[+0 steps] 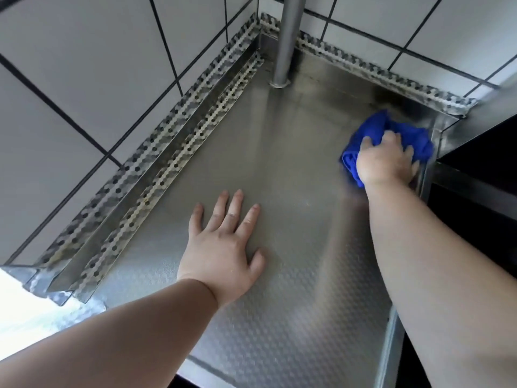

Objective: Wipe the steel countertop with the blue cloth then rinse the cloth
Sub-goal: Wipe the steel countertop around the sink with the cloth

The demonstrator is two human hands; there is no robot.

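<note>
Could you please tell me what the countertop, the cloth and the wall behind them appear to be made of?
The countertop looks like stainless steel with a fine embossed pattern and a dull sheen. The blue cloth, bunched under the right hand, looks like soft fuzzy fabric, possibly microfibre. The wall seems to be glossy white ceramic tile with dark grout lines.

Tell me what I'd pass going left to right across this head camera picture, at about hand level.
White tiled wall → patterned edge strip → left hand flat on the steel countertop → right hand pressing the blue cloth near the counter's right edge.
</note>
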